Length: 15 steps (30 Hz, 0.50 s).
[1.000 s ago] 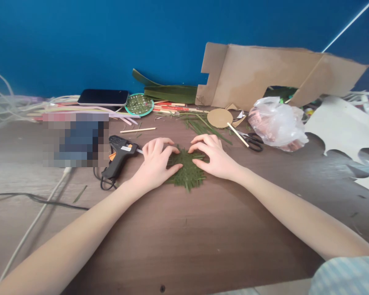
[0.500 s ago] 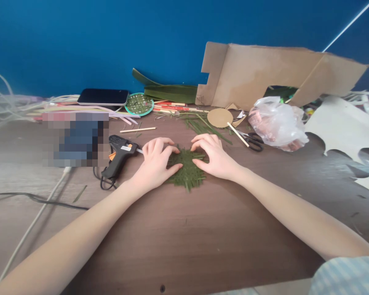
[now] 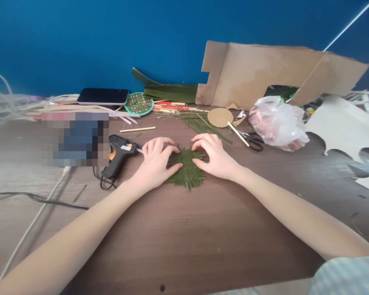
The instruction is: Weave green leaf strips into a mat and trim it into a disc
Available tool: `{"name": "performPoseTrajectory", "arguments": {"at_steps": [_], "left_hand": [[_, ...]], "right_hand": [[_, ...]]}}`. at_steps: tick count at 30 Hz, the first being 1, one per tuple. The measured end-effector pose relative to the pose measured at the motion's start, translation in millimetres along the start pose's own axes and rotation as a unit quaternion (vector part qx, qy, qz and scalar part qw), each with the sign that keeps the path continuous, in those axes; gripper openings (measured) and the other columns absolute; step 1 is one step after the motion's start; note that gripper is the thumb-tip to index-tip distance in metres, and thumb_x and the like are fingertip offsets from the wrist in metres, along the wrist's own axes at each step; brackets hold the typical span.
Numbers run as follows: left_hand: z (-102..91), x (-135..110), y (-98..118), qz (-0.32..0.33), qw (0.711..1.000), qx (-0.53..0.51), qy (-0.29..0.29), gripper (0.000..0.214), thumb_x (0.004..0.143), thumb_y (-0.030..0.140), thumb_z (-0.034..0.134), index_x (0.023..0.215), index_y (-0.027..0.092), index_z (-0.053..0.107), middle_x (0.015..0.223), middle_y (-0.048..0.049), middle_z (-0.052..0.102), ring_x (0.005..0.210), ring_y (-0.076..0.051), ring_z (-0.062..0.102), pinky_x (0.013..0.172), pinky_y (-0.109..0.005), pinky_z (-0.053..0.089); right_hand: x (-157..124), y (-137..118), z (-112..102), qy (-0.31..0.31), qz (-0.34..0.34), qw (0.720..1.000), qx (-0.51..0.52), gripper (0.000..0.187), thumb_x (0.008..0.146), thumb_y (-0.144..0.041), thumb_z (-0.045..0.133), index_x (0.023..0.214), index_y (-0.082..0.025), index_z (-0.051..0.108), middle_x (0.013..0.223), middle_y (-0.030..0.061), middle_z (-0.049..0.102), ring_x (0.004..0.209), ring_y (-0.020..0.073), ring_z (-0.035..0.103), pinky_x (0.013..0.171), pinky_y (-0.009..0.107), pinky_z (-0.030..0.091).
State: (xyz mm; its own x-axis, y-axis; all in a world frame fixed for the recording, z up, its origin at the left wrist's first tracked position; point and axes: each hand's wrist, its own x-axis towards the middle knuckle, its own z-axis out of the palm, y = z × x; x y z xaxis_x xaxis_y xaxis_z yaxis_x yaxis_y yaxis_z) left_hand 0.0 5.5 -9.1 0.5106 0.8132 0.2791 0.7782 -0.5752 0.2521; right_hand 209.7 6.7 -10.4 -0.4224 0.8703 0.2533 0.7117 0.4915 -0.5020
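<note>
A small mat of woven green leaf strips (image 3: 187,171) lies flat on the brown table (image 3: 184,237). My left hand (image 3: 155,163) rests on its left side, fingers curled and thumb pressing on the strips. My right hand (image 3: 213,155) rests on its right side in the same way, fingertips bent down onto the top edge. Both hands hold the mat down between them.
A black glue gun (image 3: 119,153) with its cord lies just left of my left hand. Behind are loose green strips (image 3: 199,125), a cardboard disc on a stick (image 3: 220,118), scissors (image 3: 252,141), a plastic bag (image 3: 278,125), cut cardboard (image 3: 264,71), a phone (image 3: 103,96) and a round woven piece (image 3: 139,103).
</note>
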Motion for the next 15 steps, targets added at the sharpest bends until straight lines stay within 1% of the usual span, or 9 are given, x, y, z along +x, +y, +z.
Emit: {"name": "performPoseTrajectory", "arguments": {"at_steps": [11, 13, 15], "left_hand": [[-0.3, -0.1, -0.4, 0.002, 1.000, 0.004, 0.002, 0.023, 0.081, 0.033, 0.058, 0.100, 0.020, 0.056, 0.115, -0.0114, 0.050, 0.113, -0.029, 0.040, 0.094, -0.046, 0.029], [-1.5, -0.1, 0.2, 0.006, 1.000, 0.004, 0.002, 0.023, 0.081, 0.033, 0.058, 0.099, 0.018, 0.056, 0.115, -0.0121, 0.051, 0.113, -0.029, 0.040, 0.094, -0.046, 0.029], [-4.3, -0.2, 1.3, 0.009, 1.000, -0.001, 0.008, 0.021, 0.084, 0.032, 0.053, 0.098, 0.017, 0.057, 0.114, -0.0125, 0.052, 0.112, -0.029, 0.041, 0.094, -0.046, 0.030]], "right_hand": [[0.5, -1.3, -1.3, -0.006, 0.000, 1.000, 0.000, 0.010, 0.076, -0.021, 0.058, 0.083, -0.022, 0.051, 0.118, 0.0075, 0.052, 0.112, 0.0268, 0.041, 0.094, 0.046, 0.032], [0.4, -0.3, -1.4, 0.000, -0.003, 1.000, 0.006, 0.010, 0.077, -0.021, 0.058, 0.085, -0.022, 0.051, 0.117, 0.0075, 0.052, 0.111, 0.0264, 0.041, 0.094, 0.046, 0.033], [0.6, 2.1, -1.2, 0.019, -0.008, 1.000, 0.020, 0.010, 0.079, -0.020, 0.055, 0.087, -0.022, 0.051, 0.115, 0.0073, 0.053, 0.110, 0.0254, 0.043, 0.094, 0.045, 0.034]]}}
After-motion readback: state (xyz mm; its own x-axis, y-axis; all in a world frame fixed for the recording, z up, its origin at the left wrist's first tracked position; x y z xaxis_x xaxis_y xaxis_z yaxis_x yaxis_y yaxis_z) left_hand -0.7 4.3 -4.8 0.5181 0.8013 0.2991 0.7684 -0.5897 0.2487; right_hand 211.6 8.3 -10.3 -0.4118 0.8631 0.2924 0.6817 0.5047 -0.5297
